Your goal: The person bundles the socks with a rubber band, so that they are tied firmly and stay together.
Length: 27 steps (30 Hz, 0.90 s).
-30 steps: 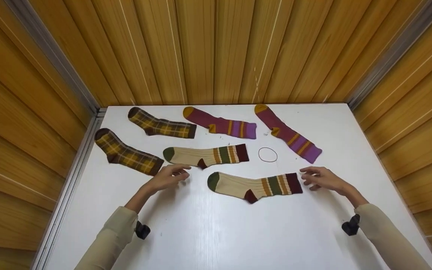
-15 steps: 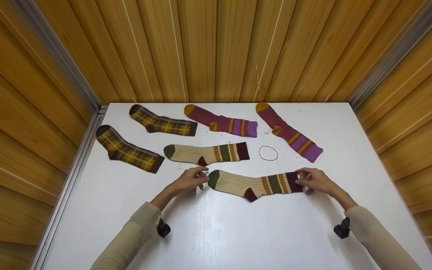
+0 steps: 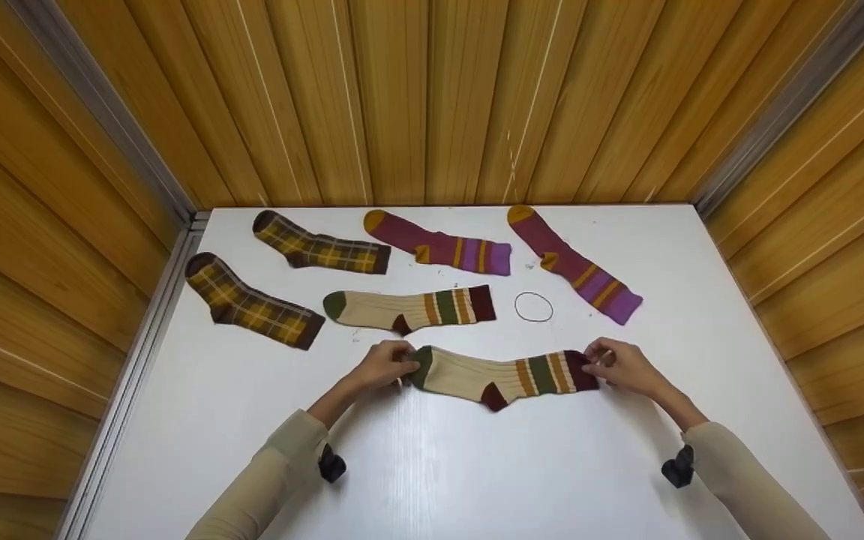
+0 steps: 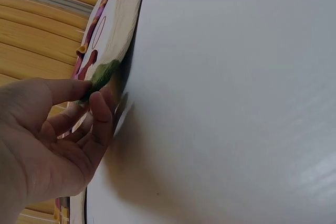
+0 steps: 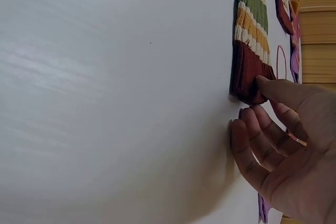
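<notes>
Orange-brown wood-plank walls point(image 3: 432, 97) fill the top and both sides of the frame, meeting at grey metal posts. Between them the white, glossy tabletop point(image 3: 432, 480) widens toward the bottom edge.

Just below the frame's centre is the held sock point(image 3: 462, 375), cream with striped bands. Its long axis runs almost level across the picture: green toe pointing left, maroon cuff right, heel jutting toward the bottom. Near it, just above, the second cream sock point(image 3: 379, 309) points the same way. One plum sock point(image 3: 443, 251) lies at upper centre, another plum sock point(image 3: 571, 262) slants at upper right; a plaid sock point(image 3: 323, 251) and a lower plaid sock point(image 3: 256, 304) lie at upper left.

The left hand point(image 3: 383, 365) pinches the toe in its fingers; the right hand point(image 3: 623, 365) pinches the cuff. A thin ring point(image 3: 535, 321) lies right of centre.
</notes>
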{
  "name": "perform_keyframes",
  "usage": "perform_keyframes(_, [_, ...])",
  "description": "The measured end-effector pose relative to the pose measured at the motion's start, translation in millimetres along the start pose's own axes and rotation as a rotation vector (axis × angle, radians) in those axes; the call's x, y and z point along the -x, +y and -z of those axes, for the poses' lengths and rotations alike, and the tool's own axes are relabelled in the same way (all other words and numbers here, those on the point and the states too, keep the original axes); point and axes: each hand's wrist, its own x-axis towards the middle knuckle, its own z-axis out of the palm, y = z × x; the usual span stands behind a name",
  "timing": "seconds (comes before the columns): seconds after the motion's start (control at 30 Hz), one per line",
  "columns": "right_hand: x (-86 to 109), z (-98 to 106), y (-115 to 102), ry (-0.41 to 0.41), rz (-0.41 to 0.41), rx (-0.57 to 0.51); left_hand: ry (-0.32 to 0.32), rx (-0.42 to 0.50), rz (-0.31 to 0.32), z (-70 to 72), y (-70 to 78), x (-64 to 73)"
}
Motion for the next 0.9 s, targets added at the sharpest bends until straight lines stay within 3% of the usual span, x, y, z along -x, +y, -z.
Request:
perform_keyframes(0.13, [-3.7, -6, -1, 0.043, -0.007, -0.011, 0.025, 0.101, 0.012, 3.1, -0.9, 3.1])
perform_keyframes(0.27, [-7.6, -12, -7, 0.050, -0.024, -0.082, -0.022, 0.289, 0.090, 9.7, -3.3, 9.6])
perform_keyframes(0.37, [-10.9, -15, -15, 0.034, -0.085, -0.178, -0.030, 0.354, 0.130, 16.9, -5.8, 14.2])
perform_keyframes(0.6, [-23.5, -28, -36, -0.026, -0.211, -0.361, 0.007, 0.341, 0.152, 35.9, -12.7, 24.3])
perform_keyframes(0.9, [-39.4, -49, -50, -0.099, -0.226, -0.478, 0.083, 0.273, 0.147, 60.0, -27.6, 43.7])
